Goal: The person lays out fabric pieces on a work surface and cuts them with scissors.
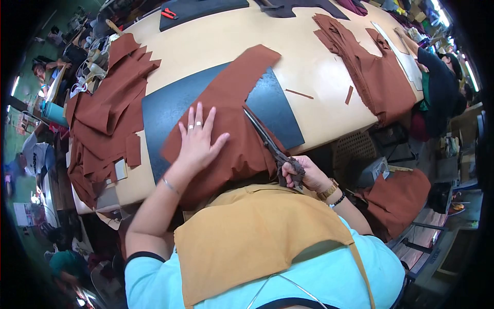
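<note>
A rust-brown piece of fabric (pixel 231 149) lies over a dark cutting mat (pixel 162 116), its lower part hanging toward my apron. My left hand (pixel 198 136) rests flat on the fabric with fingers spread, two rings showing. In my right hand (pixel 303 175) is a pair of long scissors (pixel 265 134), with dark cloth wrapped round the handles. Their blades point up and left, and the tips meet the fabric's right edge beside a notch. Whether the blades are parted is hard to tell.
More brown fabric is heaped on the table (pixel 303 69) at left (pixel 110 108) and right (pixel 378 77). Two thin scraps (pixel 349 95) lie near the mat. A red cutter (pixel 170 14) sits on a far mat. A person (pixel 440 77) works at the right end.
</note>
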Action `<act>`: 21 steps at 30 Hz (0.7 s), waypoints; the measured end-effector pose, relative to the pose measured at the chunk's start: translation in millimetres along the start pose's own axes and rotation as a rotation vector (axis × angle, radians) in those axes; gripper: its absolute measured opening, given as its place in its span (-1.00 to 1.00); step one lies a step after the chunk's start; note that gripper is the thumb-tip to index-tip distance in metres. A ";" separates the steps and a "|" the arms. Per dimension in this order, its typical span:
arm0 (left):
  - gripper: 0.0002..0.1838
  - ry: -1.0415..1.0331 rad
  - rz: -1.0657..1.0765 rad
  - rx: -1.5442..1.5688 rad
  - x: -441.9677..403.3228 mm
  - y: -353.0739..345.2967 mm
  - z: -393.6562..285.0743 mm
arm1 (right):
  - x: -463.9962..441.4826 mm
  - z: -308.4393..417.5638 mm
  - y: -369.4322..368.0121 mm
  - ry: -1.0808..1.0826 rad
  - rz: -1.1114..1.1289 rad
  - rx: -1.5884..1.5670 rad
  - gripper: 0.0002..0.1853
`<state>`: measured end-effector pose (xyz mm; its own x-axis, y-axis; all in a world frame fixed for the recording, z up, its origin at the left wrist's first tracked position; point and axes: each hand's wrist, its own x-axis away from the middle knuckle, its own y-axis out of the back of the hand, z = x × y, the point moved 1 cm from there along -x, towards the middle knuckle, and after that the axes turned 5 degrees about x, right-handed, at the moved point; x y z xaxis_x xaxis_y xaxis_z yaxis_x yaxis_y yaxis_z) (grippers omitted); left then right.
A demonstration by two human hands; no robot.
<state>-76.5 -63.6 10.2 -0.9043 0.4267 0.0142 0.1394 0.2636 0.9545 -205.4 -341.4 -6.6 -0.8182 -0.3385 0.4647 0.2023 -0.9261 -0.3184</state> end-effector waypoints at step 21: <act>0.17 -0.319 0.051 -0.078 -54.2 1.1 22.5 | -11.6 -0.1 -1.3 0.022 -0.009 -0.001 -0.67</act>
<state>-18.2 -66.9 3.8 -0.7235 0.6900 -0.0198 0.1383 0.1730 0.9752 -196.2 -336.3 -11.7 -0.8315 -0.3267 0.4493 0.1945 -0.9288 -0.3153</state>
